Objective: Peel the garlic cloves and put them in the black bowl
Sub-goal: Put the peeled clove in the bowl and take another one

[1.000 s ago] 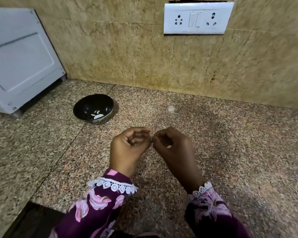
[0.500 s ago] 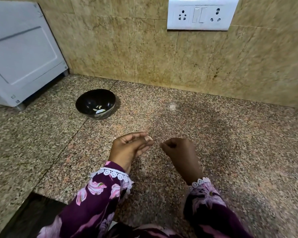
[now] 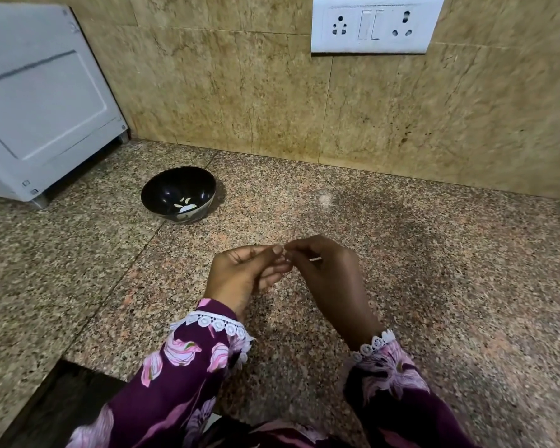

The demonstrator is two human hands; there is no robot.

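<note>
The black bowl (image 3: pixel 178 193) stands on the granite counter to the upper left of my hands, with a few pale peeled garlic cloves (image 3: pixel 185 205) at its bottom. My left hand (image 3: pixel 244 274) and my right hand (image 3: pixel 324 270) meet fingertip to fingertip over the counter. Between them they pinch a small garlic clove (image 3: pixel 285 253), mostly hidden by the fingers. A thin pale sliver of skin (image 3: pixel 316 259) shows at the right hand's fingers.
A white appliance (image 3: pixel 39 101) stands at the back left on the speckled granite counter (image 3: pixel 434 270). A white socket plate (image 3: pixel 374 24) is on the tiled wall. A dark gap (image 3: pixel 46 405) cuts into the counter's near left edge.
Half a second ago my hands were apart, the left holding the clove. Now the fingertips are together again on it. The view has tilted slightly.
</note>
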